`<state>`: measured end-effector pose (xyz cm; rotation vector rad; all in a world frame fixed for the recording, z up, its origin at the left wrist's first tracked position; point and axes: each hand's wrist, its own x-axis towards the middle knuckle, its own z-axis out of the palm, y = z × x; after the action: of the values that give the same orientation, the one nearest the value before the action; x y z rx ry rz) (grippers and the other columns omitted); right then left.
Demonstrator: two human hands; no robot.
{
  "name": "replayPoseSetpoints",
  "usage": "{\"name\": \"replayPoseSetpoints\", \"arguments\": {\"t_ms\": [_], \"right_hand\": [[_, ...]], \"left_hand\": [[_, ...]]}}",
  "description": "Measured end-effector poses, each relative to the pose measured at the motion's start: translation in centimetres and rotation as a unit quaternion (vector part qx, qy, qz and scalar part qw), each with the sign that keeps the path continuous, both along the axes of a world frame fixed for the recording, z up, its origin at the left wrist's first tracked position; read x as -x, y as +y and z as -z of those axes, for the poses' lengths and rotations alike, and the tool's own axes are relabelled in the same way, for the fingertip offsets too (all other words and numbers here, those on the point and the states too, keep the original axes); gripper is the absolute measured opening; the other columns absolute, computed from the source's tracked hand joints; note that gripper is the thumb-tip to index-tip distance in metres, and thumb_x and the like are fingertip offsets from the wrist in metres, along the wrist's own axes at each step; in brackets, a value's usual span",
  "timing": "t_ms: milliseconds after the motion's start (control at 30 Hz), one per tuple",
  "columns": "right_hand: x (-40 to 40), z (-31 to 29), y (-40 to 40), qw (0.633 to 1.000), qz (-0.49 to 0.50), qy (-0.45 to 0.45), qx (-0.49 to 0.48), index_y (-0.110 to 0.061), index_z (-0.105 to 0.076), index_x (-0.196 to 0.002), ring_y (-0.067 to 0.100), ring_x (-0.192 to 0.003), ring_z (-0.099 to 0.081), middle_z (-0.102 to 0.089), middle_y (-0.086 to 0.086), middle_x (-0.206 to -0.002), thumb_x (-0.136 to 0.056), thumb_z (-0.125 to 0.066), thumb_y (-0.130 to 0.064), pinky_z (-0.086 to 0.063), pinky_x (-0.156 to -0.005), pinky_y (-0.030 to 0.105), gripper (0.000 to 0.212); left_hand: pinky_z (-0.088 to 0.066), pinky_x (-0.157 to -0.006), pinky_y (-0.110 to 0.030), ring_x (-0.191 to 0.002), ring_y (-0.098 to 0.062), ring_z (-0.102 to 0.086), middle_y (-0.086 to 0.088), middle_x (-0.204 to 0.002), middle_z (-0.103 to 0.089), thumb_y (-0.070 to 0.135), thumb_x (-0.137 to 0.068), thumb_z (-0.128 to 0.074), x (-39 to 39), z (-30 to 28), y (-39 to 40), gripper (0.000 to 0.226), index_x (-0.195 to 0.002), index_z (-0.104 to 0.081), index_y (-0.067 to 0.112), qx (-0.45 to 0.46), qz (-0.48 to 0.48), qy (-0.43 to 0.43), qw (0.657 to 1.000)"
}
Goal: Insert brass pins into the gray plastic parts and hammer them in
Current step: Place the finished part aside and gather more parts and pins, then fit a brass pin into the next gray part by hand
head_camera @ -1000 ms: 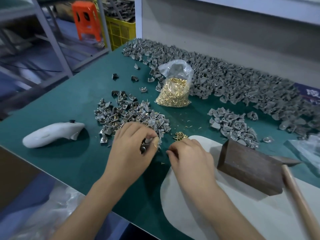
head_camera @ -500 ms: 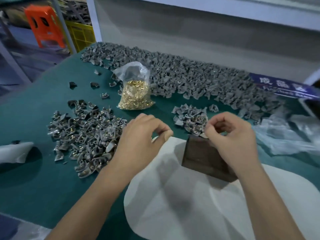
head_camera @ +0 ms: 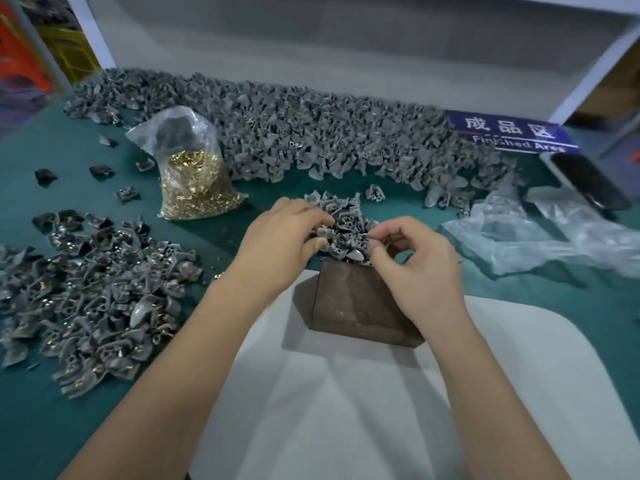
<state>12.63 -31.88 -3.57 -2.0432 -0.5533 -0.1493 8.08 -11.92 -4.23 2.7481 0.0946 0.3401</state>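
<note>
My left hand (head_camera: 280, 237) curls its fingers into the small heap of gray parts (head_camera: 346, 226) just past the brown block (head_camera: 356, 299), pinching at one piece there. My right hand (head_camera: 415, 261) has its fingertips pinched narrow at the heap's right edge; what they hold is too small to tell. At ten o'clock from my hands a clear bag (head_camera: 190, 168) stands half full of brass pins. At eight o'clock lies a pile of parts already pinned (head_camera: 90, 296).
</note>
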Motion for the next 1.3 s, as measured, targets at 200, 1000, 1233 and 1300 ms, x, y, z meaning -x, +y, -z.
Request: {"name": "replayPoseSetpoints", "arguments": {"t_ms": [200, 1000, 1233, 1300], "right_hand": [[0.2, -0.2, 0.0, 1.000, -0.004, 0.001, 0.003, -0.021, -0.072, -0.088, 0.002, -0.077, -0.061, -0.068, -0.016, -0.080, -0.087, -0.074, -0.005, -0.043, -0.069, 0.007, 0.016], [1.4, -1.1, -0.1, 0.995, -0.029, -0.053, -0.081, -0.030, -0.075, -0.099, 0.011, -0.092, -0.068, -0.073, -0.013, -0.093, -0.091, -0.075, -0.010, -0.048, -0.082, 0.014, 0.021], [1.3, -1.0, -0.1, 0.994, -0.018, -0.033, -0.099, -0.025, -0.076, -0.102, 0.009, -0.095, -0.070, -0.074, -0.015, -0.094, -0.094, -0.072, -0.012, -0.051, -0.084, 0.016, 0.015], [1.3, -1.1, -0.2, 0.994, -0.014, -0.046, -0.097, -0.024, -0.076, -0.102, 0.011, -0.095, -0.069, -0.073, -0.015, -0.094, -0.095, -0.072, -0.016, -0.051, -0.083, 0.018, 0.011]], "left_hand": [[-0.037, -0.101, -0.035, -0.122, -0.020, -0.041, 0.005, -0.127, -0.055, 0.029, -0.097, -0.064, 0.5, 0.9, -0.6, 0.038, -0.135, -0.059, 0.030, -0.020, -0.016, 0.012, 1.000], [-0.052, -0.072, -0.015, -0.081, 0.003, -0.067, 0.022, -0.091, -0.074, 0.033, -0.097, -0.064, 1.9, -0.4, -3.2, 0.016, -0.106, -0.077, 0.029, 0.423, 0.016, -0.153, 0.893], [-0.055, -0.081, -0.016, -0.094, -0.005, -0.072, 0.013, -0.105, -0.075, 0.018, -0.102, -0.059, 2.1, -0.2, -3.6, 0.026, -0.126, -0.068, 0.024, 0.413, 0.041, -0.143, 0.899], [-0.057, -0.082, -0.020, -0.094, -0.006, -0.072, 0.013, -0.102, -0.075, 0.017, -0.100, -0.064, 2.2, -0.3, -3.7, 0.021, -0.119, -0.070, 0.023, 0.411, 0.045, -0.144, 0.899]]}}
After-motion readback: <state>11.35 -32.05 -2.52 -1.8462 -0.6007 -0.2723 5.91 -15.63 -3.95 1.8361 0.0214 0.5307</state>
